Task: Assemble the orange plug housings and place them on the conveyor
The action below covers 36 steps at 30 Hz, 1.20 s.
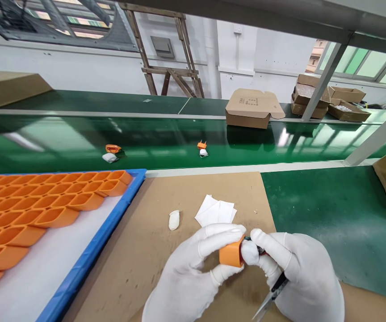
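Observation:
My gloved left hand (193, 273) grips an orange plastic shell (230, 255) between thumb and fingers, its open end facing right. At that opening sits a small part with a round white piece (249, 252) and dark bits around it. My gloved right hand (308, 273) pinches this part with thumb and fingertips. Tweezers (270, 297) are also held in the right hand, their tips pointing down and left. Beyond the hands lie a white finger cot (174, 220) and several white paper sheets (216, 211) on brown cardboard (139, 255).
To the left, a blue-edged tray (95, 232) holds rows of orange shells (55, 217). Across the green conveyor belt (159, 143) are two small orange-and-white assemblies, one with pins (202, 145). Farther back stands a cardboard box (246, 117); a metal post (374, 136) slants at right.

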Available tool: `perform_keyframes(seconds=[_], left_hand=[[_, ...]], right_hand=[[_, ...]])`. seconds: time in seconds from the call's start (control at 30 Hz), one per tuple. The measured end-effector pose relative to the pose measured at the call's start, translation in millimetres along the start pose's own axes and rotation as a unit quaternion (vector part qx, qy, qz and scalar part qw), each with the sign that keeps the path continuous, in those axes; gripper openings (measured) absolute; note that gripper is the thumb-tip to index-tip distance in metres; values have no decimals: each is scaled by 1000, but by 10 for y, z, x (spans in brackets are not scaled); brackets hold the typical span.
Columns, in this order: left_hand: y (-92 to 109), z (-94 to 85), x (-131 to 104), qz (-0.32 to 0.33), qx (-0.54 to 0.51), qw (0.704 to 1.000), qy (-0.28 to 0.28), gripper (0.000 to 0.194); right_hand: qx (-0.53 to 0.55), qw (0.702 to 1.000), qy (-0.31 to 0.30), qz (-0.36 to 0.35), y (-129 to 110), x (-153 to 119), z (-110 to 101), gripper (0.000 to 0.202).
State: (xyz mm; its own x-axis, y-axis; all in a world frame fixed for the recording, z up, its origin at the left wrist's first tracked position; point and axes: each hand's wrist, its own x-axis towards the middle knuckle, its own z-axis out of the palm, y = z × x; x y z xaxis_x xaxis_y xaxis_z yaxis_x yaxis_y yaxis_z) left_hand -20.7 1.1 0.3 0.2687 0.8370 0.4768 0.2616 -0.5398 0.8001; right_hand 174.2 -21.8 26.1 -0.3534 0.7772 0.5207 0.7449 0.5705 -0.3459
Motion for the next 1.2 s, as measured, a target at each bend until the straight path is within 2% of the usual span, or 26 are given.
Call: perform_keyframes(seconds=[0.13, 0.37, 0.57, 0.87, 0.93, 1.07, 1.13, 1.2], left_hand=[[-9, 10, -12, -7, 19, 1000, -1, 41], [-21, 26, -13, -17, 42, 999, -1, 40], [11, 31, -15, 0, 38, 999, 1, 39], [47, 102, -38, -46, 19, 998, 26, 41], [43, 132, -45, -73, 24, 997, 33, 42], [48, 212, -37, -129, 2, 991, 41, 38], [51, 252, -22, -154, -16, 987, 45, 38], [46, 276, -2, -180, -43, 981, 51, 37]], right_hand=[[6, 1000, 26, -17, -26, 18, -9, 26], [-2, 1000, 16, -2, 2, -50, 57, 29], [-24, 999, -4, 44, -56, -68, 70, 27], [-50, 998, 10, 44, -50, -61, 100, 30], [-90, 995, -19, 39, -23, -105, 119, 36], [-150, 979, -74, 116, -28, -239, 192, 29], [-136, 976, -73, 155, -69, -281, 247, 28], [-131, 973, -68, 176, -107, -270, 282, 35]])
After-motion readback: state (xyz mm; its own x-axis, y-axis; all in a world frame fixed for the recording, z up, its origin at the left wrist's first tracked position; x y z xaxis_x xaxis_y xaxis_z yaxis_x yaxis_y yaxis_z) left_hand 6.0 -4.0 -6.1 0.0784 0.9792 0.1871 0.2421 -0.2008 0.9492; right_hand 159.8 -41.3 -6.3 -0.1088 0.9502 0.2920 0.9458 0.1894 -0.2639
